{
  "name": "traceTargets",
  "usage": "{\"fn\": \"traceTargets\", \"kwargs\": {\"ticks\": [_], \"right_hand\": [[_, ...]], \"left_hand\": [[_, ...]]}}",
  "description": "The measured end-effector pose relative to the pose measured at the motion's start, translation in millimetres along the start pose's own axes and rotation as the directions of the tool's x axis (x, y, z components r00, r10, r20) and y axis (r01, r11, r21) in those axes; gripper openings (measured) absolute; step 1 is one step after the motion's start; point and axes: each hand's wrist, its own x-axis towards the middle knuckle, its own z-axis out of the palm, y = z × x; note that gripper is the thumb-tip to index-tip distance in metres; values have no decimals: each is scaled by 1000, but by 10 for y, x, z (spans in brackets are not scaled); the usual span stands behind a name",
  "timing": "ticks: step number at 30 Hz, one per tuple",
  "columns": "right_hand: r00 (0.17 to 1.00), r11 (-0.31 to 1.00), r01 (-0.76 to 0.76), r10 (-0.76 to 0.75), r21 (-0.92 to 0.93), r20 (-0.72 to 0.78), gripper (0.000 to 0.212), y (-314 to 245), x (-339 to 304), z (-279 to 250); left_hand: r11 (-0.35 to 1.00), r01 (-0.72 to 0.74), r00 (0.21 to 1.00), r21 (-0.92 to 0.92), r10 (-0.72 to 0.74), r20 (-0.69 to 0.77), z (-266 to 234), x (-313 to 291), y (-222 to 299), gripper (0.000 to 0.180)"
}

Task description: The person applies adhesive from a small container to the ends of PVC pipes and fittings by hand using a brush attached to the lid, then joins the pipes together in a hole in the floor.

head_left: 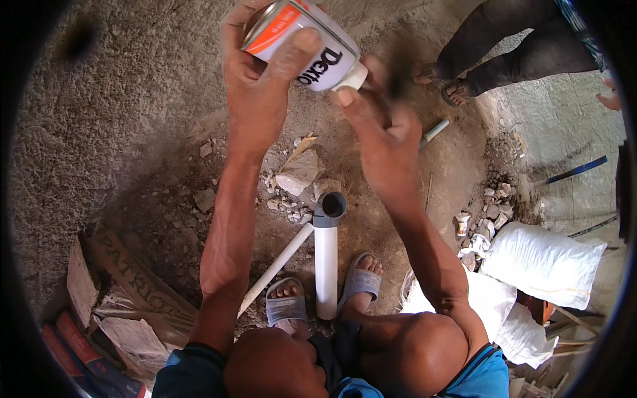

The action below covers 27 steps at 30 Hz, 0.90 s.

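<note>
Sandals [286,309] were planted either side of the thick white pipe [326,272], which lay on the dirt between my feet with its grey elbow fitting [330,208] pointing away from me, mouth open. A thinner white pipe [275,268] slanted across just left of it, near my left foot. Higher up, well above the fitting, my left hand [255,86] was wrapped tight around the white and orange can [302,43], thumb pressed over its side. My right hand [381,132] was pinched at the can's pale cap [352,76]; the fingertips were blurred, so I could not tell how firm that pinch was.

As I judged it, the can was tilted with its cap end lowest, so once the cap came free the contents could run over my fingers or drip onto the ground instead of reaching the fitting. Grit from the loose rubble [295,176] just beyond the elbow could also get into that open mouth and spoil a joint. A slipped cap might roll off among the stones. Farther out, another person's sandalled feet [451,89] stood near a short pipe offcut [434,132], close enough to be splashed.
</note>
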Motion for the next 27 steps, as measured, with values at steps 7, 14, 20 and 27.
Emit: {"fn": "traceTargets", "kwargs": {"ticks": [7, 14, 20, 27], "right_hand": [[950, 781, 308, -220, -543, 223, 41, -47, 47, -123], [751, 472, -640, 551, 606, 364, 43, -65, -7, -232], [992, 983, -127, 127, -132, -6, 42, -54, -48, -162], [991, 825, 126, -77, -551, 112, 46, 74, -89, -198]], "left_hand": [[976, 199, 952, -93, -215, -217, 83, -87, -9, 66], [977, 201, 969, -64, -208, -131, 79, -181, -177, 71], [855, 392, 885, -339, -451, -113, -93, -220, -362, 59], [845, 503, 803, -182, -534, -263, 46, -327, -378, 50]]}}
